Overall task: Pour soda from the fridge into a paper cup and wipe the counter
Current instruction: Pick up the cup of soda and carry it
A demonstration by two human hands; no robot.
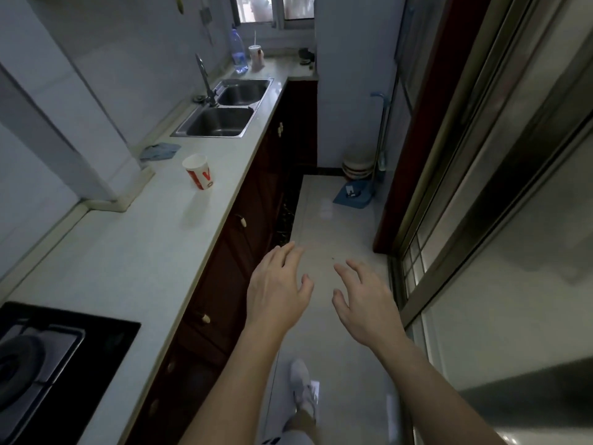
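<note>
both hands are held out over the floor, the left hand [276,293] and right hand [365,303] with fingers spread loose, grasping nothing. the paper cup [198,171] is stood on the counter [128,252] at left, near the blue cloth [159,151] and sink [221,120].

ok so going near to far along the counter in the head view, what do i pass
gas stove → paper cup → blue cloth → double sink → water bottle → lidded cup with straw
</note>
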